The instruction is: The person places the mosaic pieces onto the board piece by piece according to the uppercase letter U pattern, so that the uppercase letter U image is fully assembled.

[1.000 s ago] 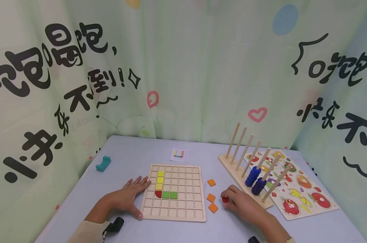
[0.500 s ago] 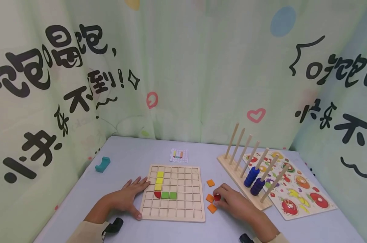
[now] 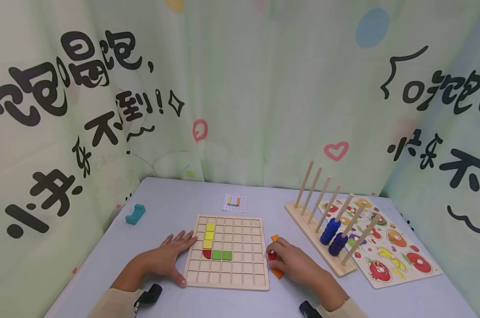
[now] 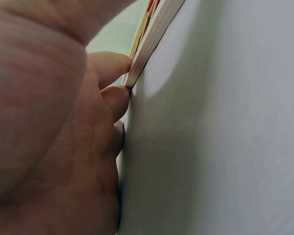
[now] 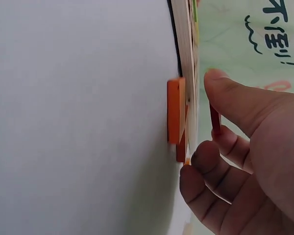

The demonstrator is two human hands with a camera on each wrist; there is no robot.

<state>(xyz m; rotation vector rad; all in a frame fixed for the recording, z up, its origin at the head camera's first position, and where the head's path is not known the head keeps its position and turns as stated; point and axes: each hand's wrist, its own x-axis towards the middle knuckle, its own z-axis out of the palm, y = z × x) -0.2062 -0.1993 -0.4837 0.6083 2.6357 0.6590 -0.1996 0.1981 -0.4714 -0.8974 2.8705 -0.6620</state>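
A wooden grid board (image 3: 245,267) lies mid-table, with several yellow tiles (image 3: 209,236), a red rounded tile (image 3: 207,254) and two green tiles (image 3: 222,255) in its cells. Fingers spread, my left hand (image 3: 166,256) rests on the table and touches the board's left edge. Between thumb and finger my right hand (image 3: 297,261) pinches a red tile (image 5: 215,120) just off the board's right edge. Orange tiles (image 5: 174,111) lie on the table below that hand, partly hidden by it in the head view.
Behind the board lies a small pattern card (image 3: 235,202). A wooden peg rack (image 3: 303,218) with blue rings stands to the right, beside a fruit puzzle board (image 3: 399,256). One teal curved block (image 3: 135,214) sits at the far left.
My right hand has moved left with the red tile, from beside the peg rack to over the orange tiles near the board. The left hand has stayed in place.
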